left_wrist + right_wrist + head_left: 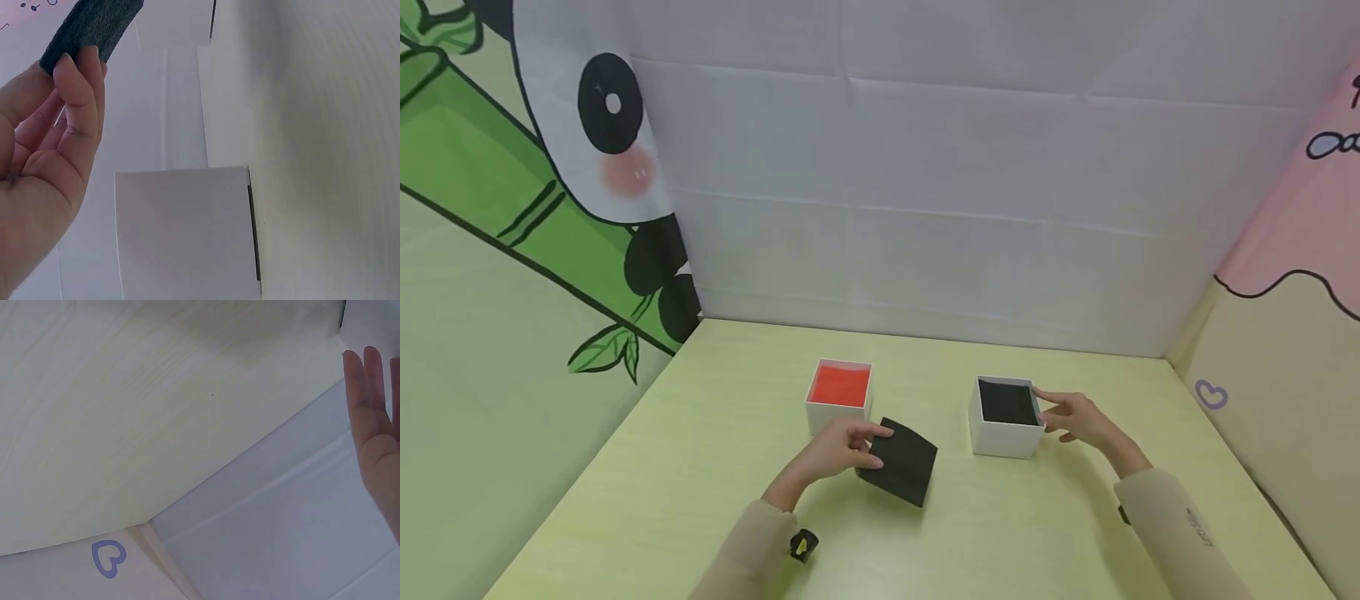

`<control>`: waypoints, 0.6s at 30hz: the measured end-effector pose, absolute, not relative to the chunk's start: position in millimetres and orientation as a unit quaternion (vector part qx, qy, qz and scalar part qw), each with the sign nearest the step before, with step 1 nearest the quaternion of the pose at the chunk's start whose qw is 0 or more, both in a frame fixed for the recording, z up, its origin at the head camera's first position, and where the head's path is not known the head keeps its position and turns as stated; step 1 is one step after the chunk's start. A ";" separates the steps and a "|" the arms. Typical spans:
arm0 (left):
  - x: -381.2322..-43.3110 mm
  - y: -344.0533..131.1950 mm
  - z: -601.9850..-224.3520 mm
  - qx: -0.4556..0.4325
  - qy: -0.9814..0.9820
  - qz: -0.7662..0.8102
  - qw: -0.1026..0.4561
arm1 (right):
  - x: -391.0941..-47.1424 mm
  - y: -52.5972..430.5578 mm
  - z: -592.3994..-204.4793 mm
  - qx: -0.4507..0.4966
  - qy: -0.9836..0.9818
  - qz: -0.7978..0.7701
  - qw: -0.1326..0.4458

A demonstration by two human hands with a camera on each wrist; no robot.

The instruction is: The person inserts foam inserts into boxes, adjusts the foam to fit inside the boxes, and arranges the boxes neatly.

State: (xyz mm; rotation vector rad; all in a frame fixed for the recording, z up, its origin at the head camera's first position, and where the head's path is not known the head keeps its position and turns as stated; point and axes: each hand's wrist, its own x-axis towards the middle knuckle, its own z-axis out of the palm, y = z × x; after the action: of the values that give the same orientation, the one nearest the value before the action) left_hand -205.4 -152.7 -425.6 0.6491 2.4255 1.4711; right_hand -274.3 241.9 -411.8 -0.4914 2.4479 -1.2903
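My left hand point(842, 448) pinches the left edge of a black felt square point(906, 465), which hangs tilted above the table between two white boxes. In the left wrist view the thumb and fingers grip the end of the felt square point(94, 28), whose thick fuzzy edge shows. At the right, a white box point(1002, 442) holds black sheets point(1007, 403) close to its rim. My right hand point(1078, 419) has its fingers at that box's right side. In the right wrist view the fingers of the right hand point(378, 419) are stretched out beside a white wall of the box.
Behind my left hand stands another white box point(824, 412) with red sheets point(841, 386) inside. The pale wood table point(760, 375) meets a white backdrop point(940, 208) at its far edge. Printed cartoon walls flank both sides.
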 end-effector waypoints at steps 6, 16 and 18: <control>-211.2 -137.9 -426.7 0.218 0.821 0.517 0.107 | -274.2 241.1 -411.3 -0.168 0.859 -0.453 0.169; -221.3 -120.5 -426.2 0.212 0.791 0.561 0.122 | -271.4 240.4 -412.3 -0.165 0.854 -0.461 0.176; -223.7 -117.7 -426.6 0.214 0.786 0.567 0.122 | -271.3 240.4 -413.0 -0.164 0.854 -0.462 0.176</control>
State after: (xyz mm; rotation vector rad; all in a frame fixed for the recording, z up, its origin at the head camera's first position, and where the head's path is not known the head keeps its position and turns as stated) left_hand -223.7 -117.7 -426.6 0.6232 2.2950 1.6548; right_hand -271.3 240.4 -413.0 -0.4657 2.4167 -1.3079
